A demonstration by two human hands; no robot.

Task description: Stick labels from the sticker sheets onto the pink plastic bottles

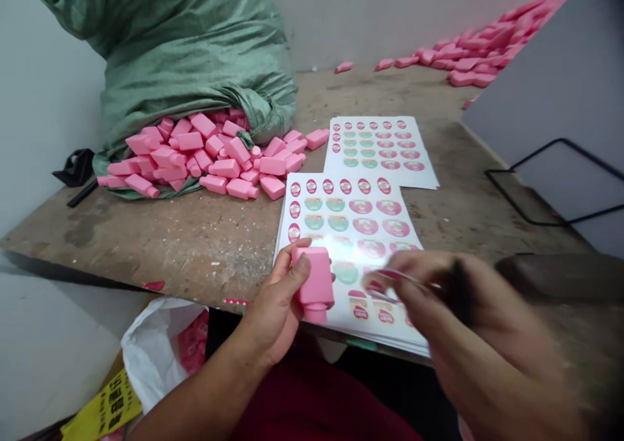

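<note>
My left hand [279, 298] is closed around a small pink plastic bottle [316, 275], its neck pointing down toward me. My right hand [480, 324], smeared by motion, pinches a thin tool [414, 281] whose kind I cannot make out. At the tool's tip shows a pink-and-white sticker [383, 283], also blurred. Beneath both hands lies a stack of sticker sheets [287, 259] with round and oval labels in pink and green. Part of the lower sheet is hidden by the hands and the bottle.
A green woven sack [195, 51] spills a heap of pink bottles [195, 155] at the left. More sticker sheets [336, 174] lie behind. Pink bottles [478, 57] are piled at the back right, beside a grey panel [560, 83] and black wire frame [531, 223]. A white bag [151, 337] hangs below the edge.
</note>
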